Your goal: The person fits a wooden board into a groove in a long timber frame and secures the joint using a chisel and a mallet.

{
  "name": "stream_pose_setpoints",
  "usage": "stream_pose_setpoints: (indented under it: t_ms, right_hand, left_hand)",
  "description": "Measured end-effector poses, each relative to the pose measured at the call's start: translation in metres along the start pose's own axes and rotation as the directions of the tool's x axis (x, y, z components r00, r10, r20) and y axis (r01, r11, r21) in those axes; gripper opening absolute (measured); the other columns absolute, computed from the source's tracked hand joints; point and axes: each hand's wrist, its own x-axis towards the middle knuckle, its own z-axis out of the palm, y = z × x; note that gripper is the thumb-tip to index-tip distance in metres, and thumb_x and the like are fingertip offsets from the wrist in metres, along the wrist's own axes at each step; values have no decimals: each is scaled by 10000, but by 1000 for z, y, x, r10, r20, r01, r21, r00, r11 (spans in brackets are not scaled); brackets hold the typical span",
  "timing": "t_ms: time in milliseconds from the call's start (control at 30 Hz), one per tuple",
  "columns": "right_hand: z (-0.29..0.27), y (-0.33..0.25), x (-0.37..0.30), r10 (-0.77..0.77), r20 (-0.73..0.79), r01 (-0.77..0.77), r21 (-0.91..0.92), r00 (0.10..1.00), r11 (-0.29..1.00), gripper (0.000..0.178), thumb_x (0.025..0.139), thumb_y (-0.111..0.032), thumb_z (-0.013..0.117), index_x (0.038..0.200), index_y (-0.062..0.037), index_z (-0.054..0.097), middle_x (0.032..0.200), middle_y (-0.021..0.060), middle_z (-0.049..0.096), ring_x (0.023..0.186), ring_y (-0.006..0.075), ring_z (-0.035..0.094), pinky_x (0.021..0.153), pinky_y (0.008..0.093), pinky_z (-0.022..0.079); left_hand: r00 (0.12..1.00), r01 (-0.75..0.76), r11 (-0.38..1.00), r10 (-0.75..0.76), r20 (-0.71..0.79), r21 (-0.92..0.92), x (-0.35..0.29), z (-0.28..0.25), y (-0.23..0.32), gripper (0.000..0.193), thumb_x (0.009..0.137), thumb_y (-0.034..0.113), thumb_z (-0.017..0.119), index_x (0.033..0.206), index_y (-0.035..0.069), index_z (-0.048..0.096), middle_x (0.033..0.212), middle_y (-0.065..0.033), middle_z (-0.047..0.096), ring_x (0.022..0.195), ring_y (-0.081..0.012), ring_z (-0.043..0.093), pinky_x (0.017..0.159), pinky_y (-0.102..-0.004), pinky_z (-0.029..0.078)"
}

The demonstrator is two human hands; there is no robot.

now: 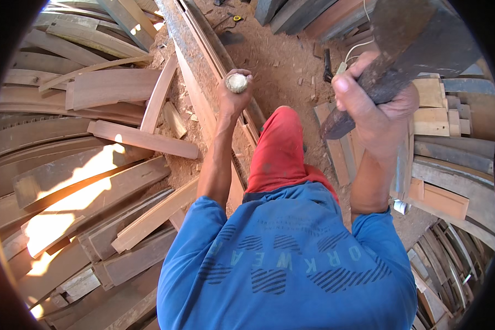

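My left hand (234, 103) is wrapped around an upright chisel handle (236, 83). Its round, pale, worn end faces up; the blade is hidden below the fist. Under that hand runs a long wooden plank (191, 91), next to my bent knee in red trousers (280, 137). Raised high on the right, close to the camera, my right hand (375, 113) grips a dark wooden mallet (429, 41). The mallet's handle end sticks out below the fist, and its bulky head is at the upper right, apart from the chisel.
Curved and straight boards (115, 88) lie piled along the left. More lumber (451, 148) is stacked on the right, and thick beams (302, 16) stand at the far side. A yellow tape measure (237, 18) and a thin white cable (353, 50) lie beyond, over shavings-strewn ground.
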Motion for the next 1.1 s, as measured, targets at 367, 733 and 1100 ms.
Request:
stream_pose_setpoints:
  t_ms: [367, 733, 1100]
  right_hand:
    - [30, 133, -24, 380, 248, -56, -771, 891, 634, 291, 856, -225, 698, 1032, -1, 642, 841, 225, 699, 772, 379, 692, 719, 481, 543]
    - [61, 101, -3, -107, 110, 134, -287, 988, 948, 266, 820, -171, 736, 1012, -1, 668, 794, 225, 701, 731, 374, 704, 676, 462, 552]
    - [61, 103, -26, 291, 373, -147, -368, 881, 918, 328, 803, -249, 742, 995, -8, 628, 779, 162, 674, 733, 318, 677, 712, 435, 528]
  left_hand:
    - [967, -240, 924, 199, 160, 297, 0, 23, -22, 150, 828, 80, 731, 961, 11, 720, 868, -64, 739, 795, -101, 670, 736, -279, 538]
    - [980, -152, 988, 146, 137, 39, -40, -10, 4, 146, 861, 60, 721, 1004, 29, 731, 927, -40, 722, 832, -82, 649, 740, -259, 529]
    - [985, -145, 982, 154, 73, -122, -47, -12, -72, 226, 805, 44, 765, 1020, 49, 696, 871, -14, 682, 809, -143, 658, 749, -294, 543]
